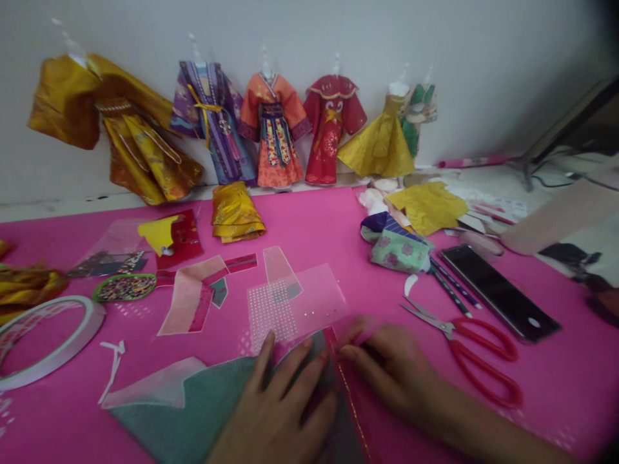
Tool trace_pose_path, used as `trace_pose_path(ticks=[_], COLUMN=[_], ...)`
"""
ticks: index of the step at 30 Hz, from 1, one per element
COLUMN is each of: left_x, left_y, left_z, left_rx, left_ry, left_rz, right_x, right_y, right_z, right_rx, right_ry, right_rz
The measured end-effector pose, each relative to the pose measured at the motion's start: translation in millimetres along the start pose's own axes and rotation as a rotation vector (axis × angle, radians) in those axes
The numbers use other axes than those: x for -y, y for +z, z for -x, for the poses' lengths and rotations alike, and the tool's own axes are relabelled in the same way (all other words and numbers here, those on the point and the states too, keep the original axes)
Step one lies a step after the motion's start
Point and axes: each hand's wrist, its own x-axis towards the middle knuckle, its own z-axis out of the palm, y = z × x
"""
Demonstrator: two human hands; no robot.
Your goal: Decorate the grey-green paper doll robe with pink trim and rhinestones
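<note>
My left hand [285,406] lies with its fingers spread on a piece of green fabric [207,399] that has a pale, sheer edge. Beside it a dark red strip with a gold line [349,394] runs along the fabric's right side. At the top of that strip my right hand [391,361] is closed in a pinch, slightly blurred. A thin pinkish bit seems to show at its fingers, but I cannot make out what it is. Just beyond the fingertips is a clear sheet of small white gems [275,312]. Red-handled scissors [459,341] lie open to the right.
A phone [500,293], pencils [454,287] and fabric scraps [399,248] lie to the right. Cut collar pieces [186,296], a bead dish [124,287] and a tape roll [72,348] lie left. Several dressed doll forms [275,142] stand along the wall.
</note>
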Motion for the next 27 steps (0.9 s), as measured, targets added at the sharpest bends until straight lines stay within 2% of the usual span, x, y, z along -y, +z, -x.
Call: trace_pose_path(ticks=[7,12,27], left_x=[2.6,-0.7,-2.2], left_y=[-1.7,1.0,-1.8], left_z=[0.1,0.5,1.4], left_rx=[0.010,0.020,0.034], left_ry=[0.051,-0.023,-0.003], left_rz=[-0.017,0.025,0.024], right_x=[1.6,0.6,-1.4], right_y=[-0.1,0.1,0.5], right_z=[-0.9,-0.7,0.2], right_rx=[0.008,0.005,0.029], right_ry=[-0.021,-0.020,0.007], right_rz=[0.025,0.031,0.032])
